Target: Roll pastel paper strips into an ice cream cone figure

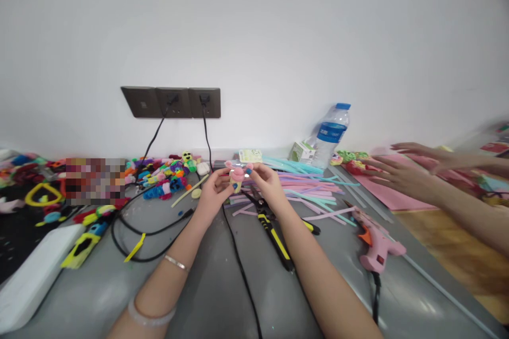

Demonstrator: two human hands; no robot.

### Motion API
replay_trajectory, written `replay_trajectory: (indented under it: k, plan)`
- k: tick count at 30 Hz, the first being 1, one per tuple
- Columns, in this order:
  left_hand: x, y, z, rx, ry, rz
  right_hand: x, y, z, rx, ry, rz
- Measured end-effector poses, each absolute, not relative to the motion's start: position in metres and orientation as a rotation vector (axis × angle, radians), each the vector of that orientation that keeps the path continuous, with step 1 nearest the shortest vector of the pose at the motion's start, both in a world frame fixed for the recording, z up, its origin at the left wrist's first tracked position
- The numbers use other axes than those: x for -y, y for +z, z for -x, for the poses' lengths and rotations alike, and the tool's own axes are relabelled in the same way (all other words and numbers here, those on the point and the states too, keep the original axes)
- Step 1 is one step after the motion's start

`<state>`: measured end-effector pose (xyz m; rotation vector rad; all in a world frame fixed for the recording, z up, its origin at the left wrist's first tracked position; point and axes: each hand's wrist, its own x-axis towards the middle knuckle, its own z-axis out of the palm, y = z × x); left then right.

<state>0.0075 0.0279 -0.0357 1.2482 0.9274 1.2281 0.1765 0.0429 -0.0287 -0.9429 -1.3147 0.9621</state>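
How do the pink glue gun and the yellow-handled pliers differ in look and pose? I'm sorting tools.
The pink glue gun is chunky and pistol-shaped, lying right of the right hand; the yellow-handled pliers are slim, long and black-and-yellow, lying partly under that forearm. The glue gun trails a black cord; the pliers show none. Both rest untouched on the grey table.

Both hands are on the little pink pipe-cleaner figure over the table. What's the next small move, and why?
Probably keep the left hand steady and let the right hand press the blue bit onto the pink pipe-cleaner figure. Both hands pinch it above the table, and the right fingertips sit at its upper edge beside that bit.
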Motion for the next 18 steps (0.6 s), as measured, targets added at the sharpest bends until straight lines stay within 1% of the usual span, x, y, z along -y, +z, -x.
replay_trajectory:
  k: [18]
  plan:
    - [-0.0258, -0.0327, -0.0088, -0.939, 1.211, -1.334, -0.0441, -0.0300, -0.1785, 1.380, 0.883, 0.944]
